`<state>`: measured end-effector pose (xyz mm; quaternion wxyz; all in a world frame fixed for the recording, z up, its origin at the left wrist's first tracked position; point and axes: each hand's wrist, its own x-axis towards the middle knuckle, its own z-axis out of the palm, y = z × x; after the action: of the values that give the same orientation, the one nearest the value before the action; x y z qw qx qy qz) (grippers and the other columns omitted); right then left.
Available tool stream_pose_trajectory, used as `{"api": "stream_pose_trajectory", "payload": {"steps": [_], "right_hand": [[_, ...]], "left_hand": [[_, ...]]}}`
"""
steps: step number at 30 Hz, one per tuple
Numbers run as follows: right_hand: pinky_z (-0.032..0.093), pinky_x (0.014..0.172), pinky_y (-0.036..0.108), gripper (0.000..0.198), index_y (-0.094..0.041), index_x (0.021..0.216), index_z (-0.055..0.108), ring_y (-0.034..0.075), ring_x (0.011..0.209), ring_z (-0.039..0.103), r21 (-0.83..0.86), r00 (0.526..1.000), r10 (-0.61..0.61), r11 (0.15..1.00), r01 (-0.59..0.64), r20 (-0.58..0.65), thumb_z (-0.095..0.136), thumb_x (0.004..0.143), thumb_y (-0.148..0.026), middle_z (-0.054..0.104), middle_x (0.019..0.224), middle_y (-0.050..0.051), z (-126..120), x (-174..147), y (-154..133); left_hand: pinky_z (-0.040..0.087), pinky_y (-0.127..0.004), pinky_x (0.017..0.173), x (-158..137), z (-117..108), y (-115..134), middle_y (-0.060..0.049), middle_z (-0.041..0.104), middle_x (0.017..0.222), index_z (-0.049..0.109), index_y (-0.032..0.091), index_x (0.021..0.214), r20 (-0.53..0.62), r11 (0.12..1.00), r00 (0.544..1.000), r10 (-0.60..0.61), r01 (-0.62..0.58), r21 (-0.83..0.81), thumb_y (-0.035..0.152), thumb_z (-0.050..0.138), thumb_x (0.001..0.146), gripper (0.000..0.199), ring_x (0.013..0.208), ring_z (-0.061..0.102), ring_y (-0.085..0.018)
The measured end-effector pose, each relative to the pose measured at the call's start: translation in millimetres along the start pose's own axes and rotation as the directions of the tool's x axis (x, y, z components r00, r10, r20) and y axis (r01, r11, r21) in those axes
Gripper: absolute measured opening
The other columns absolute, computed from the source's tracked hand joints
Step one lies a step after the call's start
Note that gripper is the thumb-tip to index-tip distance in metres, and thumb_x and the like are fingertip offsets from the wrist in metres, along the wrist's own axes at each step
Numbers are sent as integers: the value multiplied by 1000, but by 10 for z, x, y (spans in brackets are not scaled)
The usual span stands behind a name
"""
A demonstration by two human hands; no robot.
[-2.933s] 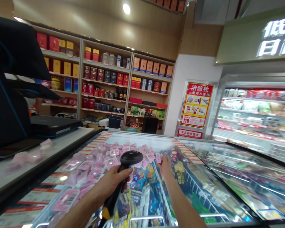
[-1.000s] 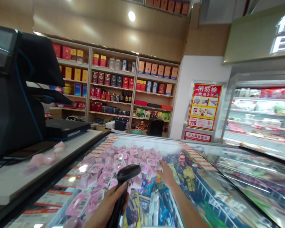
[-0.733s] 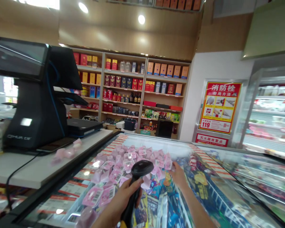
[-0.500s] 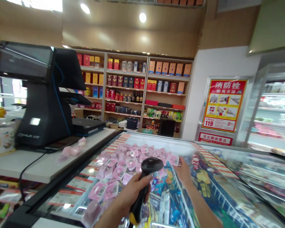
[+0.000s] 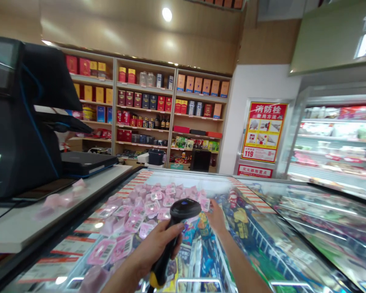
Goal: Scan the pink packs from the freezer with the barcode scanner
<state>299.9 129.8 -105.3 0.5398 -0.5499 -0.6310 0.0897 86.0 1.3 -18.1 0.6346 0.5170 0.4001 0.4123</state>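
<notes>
Scanner (image 5: pixel 185 209), encircled by the left grip (image 5: pixel 160 241), now appears nearer the pink cup (image 5: pixel 204 204) pinched in the right grip (image 5: pixel 217 217).

Body, wearer, two limbs in view. Left grip (image 5: pixel 162 241): bare human hand, uncovered to the fingertips; thumb (image 5: pixel 173 231) long and slim, tip rounded. Left wrist (image 5: pixel 140 260) bare, running smoothly into a bare left forearm (image 5: pixel 123 273) that widens toward the lower picture edge. Right grip (image 5: pixel 216 215): likewise a bare hand, fingers slender, partly hidden and slightly blurred. Right wrist (image 5: pixel 223 232) narrow and bare; right forearm (image 5: pixel 239 264) bare, slim, broadening gradually toward the elbow end. Nail detail too small to read. Upper arms out of view.
</notes>
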Motion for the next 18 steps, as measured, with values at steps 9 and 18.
{"api": "stream_pose_trajectory", "payload": {"steps": [9,18], "right_hand": [[41,72,33,29,-15,88,57,23,86,54,-395,975,139,898,-197,-171,49,64,-29,59,89,11,-323,150,231],[38,69,46,32,-18,83,57,31,85,55,-579,854,376,628,-520,-359,45,66,-42,62,83,13,-1004,146,792]], "left_hand": [[31,-19,42,-60,-68,25,5,47,41,49,16,56,-55,992,996,69,-63,113,46,51,68,32,38,40,-6],[33,-18,41,-35,-160,-91,5,51,47,53,17,63,-180,1000,984,17,-13,26,44,60,61,29,40,42,-7]]}}
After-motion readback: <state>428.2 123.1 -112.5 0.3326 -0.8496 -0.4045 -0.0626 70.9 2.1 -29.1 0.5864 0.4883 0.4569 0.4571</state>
